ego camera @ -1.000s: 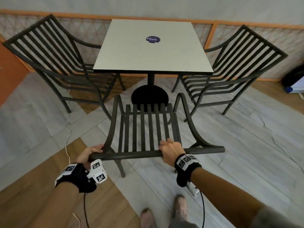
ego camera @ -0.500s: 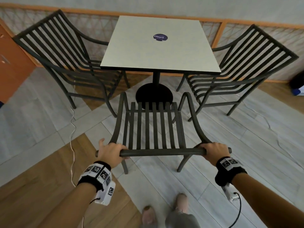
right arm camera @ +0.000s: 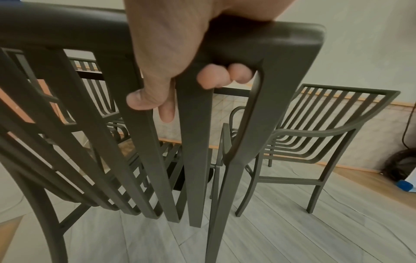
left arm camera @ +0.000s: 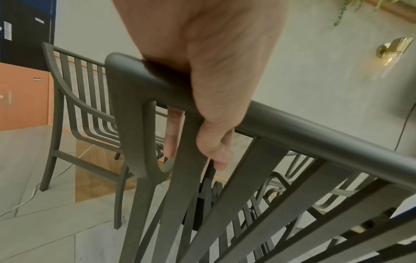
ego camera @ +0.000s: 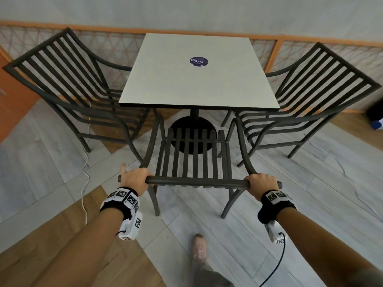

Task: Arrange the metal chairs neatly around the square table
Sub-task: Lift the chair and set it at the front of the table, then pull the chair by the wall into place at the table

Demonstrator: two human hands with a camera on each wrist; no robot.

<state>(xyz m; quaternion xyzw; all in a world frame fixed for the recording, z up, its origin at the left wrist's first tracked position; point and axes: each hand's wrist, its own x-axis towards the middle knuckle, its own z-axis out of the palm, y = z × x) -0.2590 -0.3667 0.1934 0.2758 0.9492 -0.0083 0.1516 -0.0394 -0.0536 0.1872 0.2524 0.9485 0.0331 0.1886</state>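
A dark metal slatted chair [ego camera: 192, 160] stands in front of me, facing the square white table [ego camera: 199, 75]. Its seat front reaches under the table's near edge. My left hand [ego camera: 134, 179] grips the left end of its top rail [ego camera: 196, 180], and my right hand [ego camera: 261, 183] grips the right end. The left wrist view shows fingers [left arm camera: 171, 131] curled over the rail [left arm camera: 292, 128]. In the right wrist view, fingertips [right arm camera: 213, 76] wrap under the rail [right arm camera: 258, 39]. Two more metal chairs flank the table: one on the left [ego camera: 68, 90], one on the right [ego camera: 310, 96].
The table's black round base [ego camera: 192, 131] sits under the held chair's seat. A white cable [ego camera: 85, 183] trails on the floor at left. A low lattice railing [ego camera: 116, 44] runs behind the table. A dark bag [ego camera: 375, 112] lies at far right. My foot [ego camera: 199, 249] is behind the chair.
My right hand slid from the middle of the top rail to its right end and my left hand took a fuller grip. The chair moved forward toward the table.
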